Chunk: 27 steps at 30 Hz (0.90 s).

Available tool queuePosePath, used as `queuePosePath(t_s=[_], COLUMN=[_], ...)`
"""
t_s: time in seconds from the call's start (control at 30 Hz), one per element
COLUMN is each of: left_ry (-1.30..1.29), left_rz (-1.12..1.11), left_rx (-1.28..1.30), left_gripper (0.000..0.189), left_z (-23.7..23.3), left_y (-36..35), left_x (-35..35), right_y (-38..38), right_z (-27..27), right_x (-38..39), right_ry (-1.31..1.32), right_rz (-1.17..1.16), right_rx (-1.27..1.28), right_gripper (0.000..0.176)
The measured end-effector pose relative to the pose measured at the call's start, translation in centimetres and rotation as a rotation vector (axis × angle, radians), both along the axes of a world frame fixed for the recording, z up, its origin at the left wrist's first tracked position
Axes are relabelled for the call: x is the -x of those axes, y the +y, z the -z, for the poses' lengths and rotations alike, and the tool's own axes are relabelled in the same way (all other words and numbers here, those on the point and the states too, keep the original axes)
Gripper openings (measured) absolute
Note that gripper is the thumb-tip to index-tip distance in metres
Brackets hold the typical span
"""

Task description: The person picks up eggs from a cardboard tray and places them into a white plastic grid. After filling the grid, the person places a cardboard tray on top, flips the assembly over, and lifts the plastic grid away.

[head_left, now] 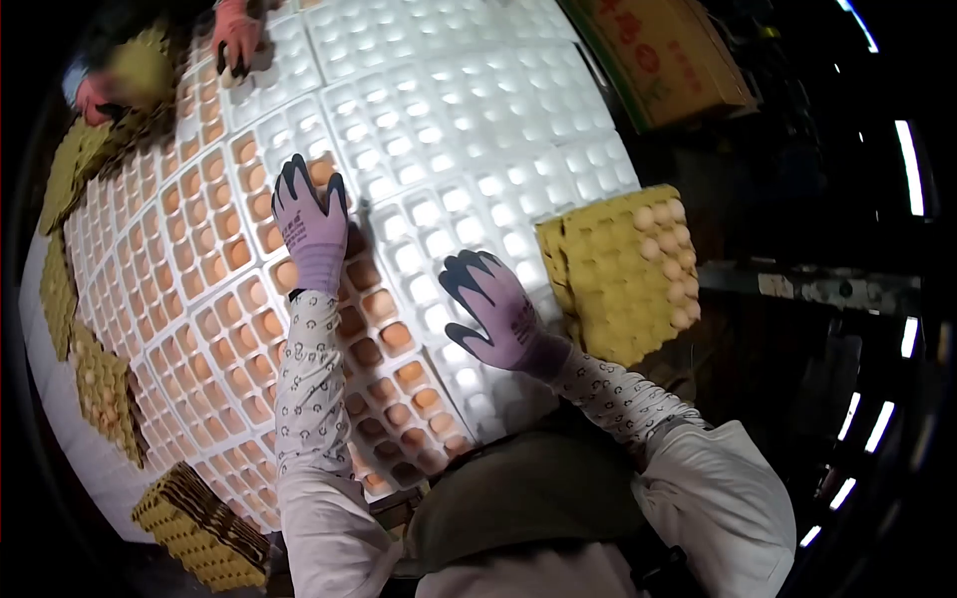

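Note:
My left hand [311,227], in a purple glove with dark fingertips, reaches over the white plastic egg trays [354,164]. Its fingers are stretched out and apart, beside a brown egg [321,171] in a pocket. Whether the palm touches any eggs below is hidden. My right hand [498,314], gloved alike, hovers over tray pockets without eggs. Its thumb stands away from the slightly bent fingers, and no egg shows in it. Rows of brown eggs [396,334] fill pockets beneath and beside my left forearm. Right of my right hand sits a yellowish egg flat [608,289] with several eggs along its far side.
Across the trays, another person's gloved hand [235,40] touches an egg, and their other hand [95,98] is near stacked flats. A printed cardboard box [688,70] stands at the upper right. More pulp flats [199,528] line the left edge.

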<state>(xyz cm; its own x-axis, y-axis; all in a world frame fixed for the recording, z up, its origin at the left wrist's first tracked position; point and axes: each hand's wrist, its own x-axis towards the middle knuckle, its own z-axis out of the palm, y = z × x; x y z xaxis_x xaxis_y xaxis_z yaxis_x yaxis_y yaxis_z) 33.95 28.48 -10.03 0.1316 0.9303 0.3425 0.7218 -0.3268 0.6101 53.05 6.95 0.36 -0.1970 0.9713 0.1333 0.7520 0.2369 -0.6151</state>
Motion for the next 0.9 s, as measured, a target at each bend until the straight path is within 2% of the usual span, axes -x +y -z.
queuePosePath(t_s=[0.03,0.07,0.1,0.13,0.17,0.2,0.27,0.3,0.33,0.37,0.4,0.47,0.57,0.6,0.63,0.67,0.7,0.73,0.8,0.83,0.9], left_ry=[-0.073,-0.084,-0.037,-0.063,-0.018,0.019,0.033,0.097,0.191,0.285,0.381,0.361,0.228,-0.003,-0.444,-0.657,-0.435,-0.221,0.399,0.58,0.553], left_rz=[0.086,0.178,0.339,0.482,0.629,0.806,1.039,1.15,1.135,1.117,1.099,1.014,0.933,0.876,0.706,0.663,0.69,0.708,0.676,0.725,0.7], left_rx=[-0.035,0.018,0.026,0.016,0.111,0.201,0.148,0.16,0.136,0.113,0.093,0.095,0.247,0.421,0.578,0.891,0.849,0.806,0.406,0.245,0.368], left_gripper=[0.065,0.072,0.075,0.077,0.077,0.074,0.058,0.049,0.047,0.045,0.043,0.043,0.045,0.045,0.05,0.05,0.048,0.046,0.048,0.051,0.05], left_z=[-2.1,-4.5,-6.5,-9.2,-10.7,-13.1,-13.9,-14.1,-13.2,-11.7,-11.4,-11.1,-13.9,-14.0,-11.3,-10.1,-9.6,-9.5,-15.8,-14.2,-14.5], left_y=[-3.2,-6.7,-10.2,-14.2,-17.9,-21.3,-27.9,-30.7,-33.3,-35.7,-37.2,-38.7,-37.3,-36.1,-35.0,-32.5,-31.4,-31.2,-35.3,-36.1,-36.2], left_x=[-3.3,-6.8,-10.1,-13.5,-17.1,-19.9,-26.2,-28.7,-31.3,-33.8,-35.5,-37.6,-37.6,-37.1,-36.9,-36.0,-35.8,-35.8,-38.5,-39.3,-39.5], right_y=[-4.4,-8.4,-11.2,-14.5,-16.8,-18.0,-23.5,-25.3,-26.7,-27.4,-27.4,-28.0,-27.4,-27.9,-28.2,-28.6,-28.2,-27.6,-25.8,-24.4,-22.8], right_z=[-0.4,-0.4,-0.7,-1.1,-2.0,-4.8,-4.6,-5.0,-5.2,-5.2,-6.7,-5.7,-5.2,-4.9,-4.5,-4.2,-2.9,-4.0,-0.3,-2.9,-4.0], right_x=[-2.4,-5.5,-8.6,-12.6,-17.1,-19.8,-28.4,-30.6,-32.4,-34.3,-33.6,-34.4,-36.6,-37.8,-38.7,-39.6,-41.2,-42.7,-44.0,-42.0,-39.8], right_ry=[-0.036,-0.114,-0.21,-0.327,-0.45,-0.422,-0.419,-0.428,-0.434,-0.308,-0.359,-0.517,-0.495,-0.187,0.124,0.436,1.06,1.297,0.735,0.23,-0.127], right_rz=[0.089,0.167,0.264,0.39,0.514,0.795,0.908,0.818,0.725,0.449,0.325,0.235,0.141,0.213,0.285,0.355,0.427,0.432,0.271,0.286,0.225], right_rx=[-0.177,-0.245,-0.424,-0.483,-0.468,-0.262,-0.084,0.046,0.172,0.276,0.333,0.281,0.368,0.314,0.255,0.195,0.325,0.422,0.192,0.189,0.216], right_gripper=[0.058,0.058,0.056,0.054,0.053,0.05,0.048,0.048,0.048,0.053,0.056,0.058,0.055,0.054,0.053,0.053,0.05,0.048,0.049,0.049,0.046])
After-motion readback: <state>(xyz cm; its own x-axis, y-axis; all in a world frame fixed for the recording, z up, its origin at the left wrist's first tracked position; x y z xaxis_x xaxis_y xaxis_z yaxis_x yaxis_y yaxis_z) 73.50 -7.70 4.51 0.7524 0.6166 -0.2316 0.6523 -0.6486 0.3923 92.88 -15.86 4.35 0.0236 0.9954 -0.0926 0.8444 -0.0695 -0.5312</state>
